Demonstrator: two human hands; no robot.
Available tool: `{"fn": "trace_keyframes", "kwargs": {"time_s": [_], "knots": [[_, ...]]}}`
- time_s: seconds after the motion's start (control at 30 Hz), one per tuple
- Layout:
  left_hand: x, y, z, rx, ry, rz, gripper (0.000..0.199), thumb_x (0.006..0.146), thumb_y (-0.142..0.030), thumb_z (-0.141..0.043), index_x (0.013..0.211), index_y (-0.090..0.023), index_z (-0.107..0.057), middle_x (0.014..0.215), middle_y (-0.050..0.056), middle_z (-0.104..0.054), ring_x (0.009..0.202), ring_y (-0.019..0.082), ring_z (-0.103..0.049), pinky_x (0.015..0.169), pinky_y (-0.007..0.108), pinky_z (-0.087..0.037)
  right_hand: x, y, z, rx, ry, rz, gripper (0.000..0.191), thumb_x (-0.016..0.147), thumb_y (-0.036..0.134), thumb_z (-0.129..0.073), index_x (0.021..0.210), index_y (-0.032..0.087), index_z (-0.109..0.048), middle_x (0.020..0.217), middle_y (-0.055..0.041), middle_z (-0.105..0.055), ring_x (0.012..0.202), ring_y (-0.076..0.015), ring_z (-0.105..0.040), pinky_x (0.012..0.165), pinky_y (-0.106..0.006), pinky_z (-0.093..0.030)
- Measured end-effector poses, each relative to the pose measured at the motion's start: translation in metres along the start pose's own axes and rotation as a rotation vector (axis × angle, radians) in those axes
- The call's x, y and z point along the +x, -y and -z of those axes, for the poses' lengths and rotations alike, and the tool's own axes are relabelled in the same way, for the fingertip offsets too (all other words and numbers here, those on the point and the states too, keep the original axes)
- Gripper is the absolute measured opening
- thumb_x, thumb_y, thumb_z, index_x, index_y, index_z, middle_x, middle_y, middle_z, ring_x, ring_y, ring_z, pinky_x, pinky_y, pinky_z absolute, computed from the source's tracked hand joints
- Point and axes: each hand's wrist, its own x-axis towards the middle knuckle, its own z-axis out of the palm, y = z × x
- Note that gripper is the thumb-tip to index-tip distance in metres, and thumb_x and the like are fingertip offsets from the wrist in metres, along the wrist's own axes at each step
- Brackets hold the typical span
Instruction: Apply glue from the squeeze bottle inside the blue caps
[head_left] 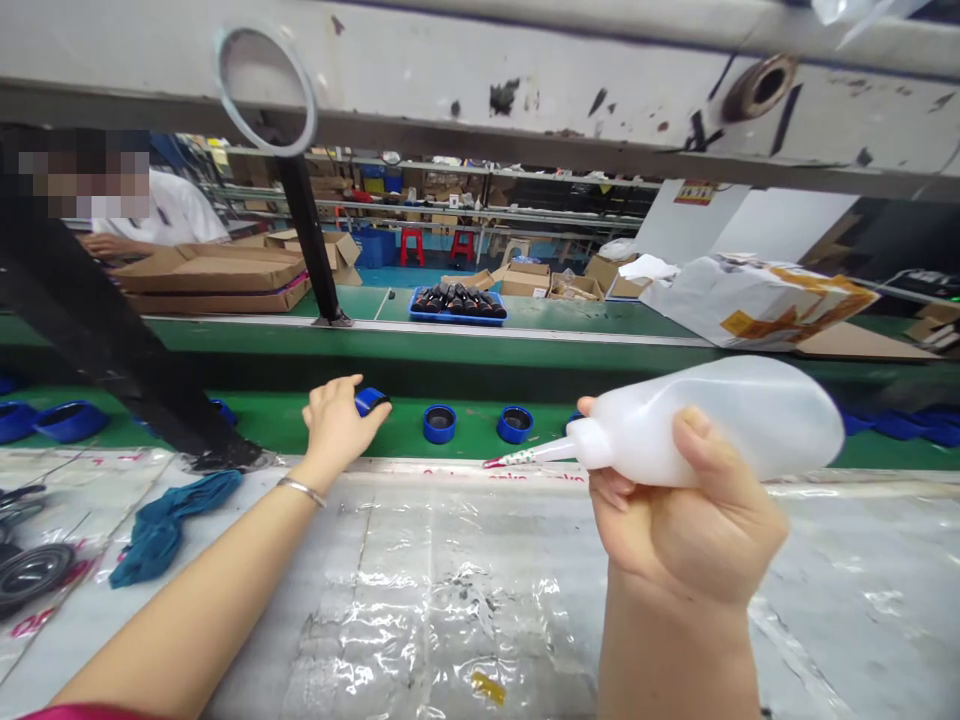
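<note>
**squeeze bottle aimed left over the belt, hands well apart**

the right hand [679, 520] clamps a translucent plastic squeeze bottle [720, 425] in its fist, thumb on top. the bottle's long axis lies nearly level, and its thin nozzle [536, 453] points left and slightly down toward the belt. the hands are well apart, with the bottle's tip between them. the left hand [337, 428] reaches forward, fingers closed over a tilted round blue holder [372, 401], a metal bangle [301, 491] on that wrist. two more holders [439, 424] sit on the green conveyor [472, 428], and a fourth is partly hidden behind the nozzle. a teal cloth [176, 525] lies on the plastic-covered desk [465, 620]. beyond, a blue tray [457, 318] holds dark items, and a co-worker in a white shirt [176, 210] stands at cardboard boxes [210, 272].
</note>
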Motion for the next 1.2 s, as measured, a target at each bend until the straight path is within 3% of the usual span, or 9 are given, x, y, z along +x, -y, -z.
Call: {"fn": "trace_keyframes", "kwargs": {"time_s": [0.1, 0.17, 0.27, 0.33, 0.67, 0.83, 1.03, 1.2], "knots": [[0.037, 0.01, 0.007, 0.054, 0.03, 0.109, 0.06, 0.094, -0.051, -0.061, 0.142, -0.015, -0.059, 0.148, 0.022, -0.058, 0.14, 0.044, -0.044, 0.111, 0.057, -0.041, 0.001, 0.004, 0.0, -0.008, -0.062, -0.014, 0.022, 0.051, 0.034, -0.078, 0.063, 0.019, -0.067, 0.06, -0.0138, -0.07, 0.049, -0.0228, -0.063, 0.028, -0.018, -0.022], [0.057, 0.013, 0.01, 0.082, 0.1, 0.143, 0.052, 0.092, -0.05, -0.066, 0.133, -0.018, -0.065, 0.145, 0.018, -0.06, 0.138, 0.041, -0.048, 0.109, 0.056, -0.043, 0.002, 0.006, 0.0, -0.017, -0.064, -0.016, 0.022, 0.051, 0.035, -0.077, 0.061, 0.018, -0.066, 0.061, -0.0156, -0.071, 0.044, -0.0199, -0.058, 0.028, -0.018, -0.022], [0.073, 0.012, 0.009, 0.117, 0.184, 0.143, 0.048, 0.089, -0.051, -0.073, 0.125, -0.02, -0.069, 0.145, 0.013, -0.06, 0.136, 0.036, -0.051, 0.11, 0.056, -0.043, 0.002, 0.007, 0.001, -0.016, -0.052, -0.005, 0.023, 0.052, 0.036, -0.077, 0.061, 0.018, -0.066, 0.063, -0.0171, -0.071, 0.041, -0.0174, -0.054, 0.029, -0.019, -0.022], [0.075, 0.009, 0.006, 0.139, 0.184, 0.119, 0.05, 0.087, -0.052, -0.075, 0.126, -0.022, -0.07, 0.15, 0.012, -0.057, 0.14, 0.038, -0.047, 0.111, 0.056, -0.042, 0.003, 0.008, 0.002, -0.015, -0.046, -0.001, 0.024, 0.053, 0.036, -0.078, 0.061, 0.018, -0.066, 0.063, -0.0172, -0.072, 0.04, -0.0169, -0.053, 0.028, -0.019, -0.021], [0.042, -0.007, 0.0, 0.222, 0.176, -0.047, 0.086, 0.066, -0.058, -0.086, 0.143, -0.027, -0.062, 0.161, 0.016, -0.046, 0.145, 0.046, -0.039, 0.113, 0.054, -0.039, 0.007, 0.012, 0.008, -0.009, -0.045, 0.032, 0.025, 0.055, 0.036, -0.076, 0.063, 0.019, -0.061, 0.064, -0.0154, -0.071, 0.042, -0.018, -0.055, 0.027, -0.019, -0.021], [0.031, 0.0, -0.007, 0.209, 0.172, -0.059, 0.089, 0.06, -0.05, -0.09, 0.141, -0.026, -0.063, 0.153, 0.02, -0.054, 0.139, 0.048, -0.045, 0.107, 0.058, -0.042, 0.007, 0.016, 0.009, -0.006, -0.046, 0.032, 0.024, 0.055, 0.036, -0.073, 0.065, 0.02, -0.058, 0.065, -0.0153, -0.072, 0.039, -0.016, -0.051, 0.028, -0.019, -0.021], [0.022, 0.001, -0.012, 0.091, -0.025, -0.122, 0.075, 0.076, -0.044, -0.082, 0.142, -0.016, -0.059, 0.16, 0.025, -0.04, 0.144, 0.049, -0.036, 0.114, 0.063, -0.034, 0.008, 0.017, 0.009, 0.02, -0.032, 0.006, 0.027, 0.054, 0.037, -0.078, 0.066, 0.02, -0.06, 0.065, -0.0134, -0.073, 0.041, -0.0156, -0.053, 0.029, -0.018, -0.023], [-0.003, -0.017, -0.013, -0.103, -0.041, -0.271, 0.067, 0.083, -0.043, -0.077, 0.141, -0.016, -0.055, 0.15, 0.019, -0.051, 0.142, 0.04, -0.043, 0.119, 0.054, -0.037, 0.009, 0.017, 0.01, 0.028, -0.03, -0.002, 0.03, 0.054, 0.038, -0.08, 0.066, 0.02, -0.06, 0.066, -0.0151, -0.073, 0.038, -0.0133, -0.049, 0.029, -0.018, -0.022]]}}
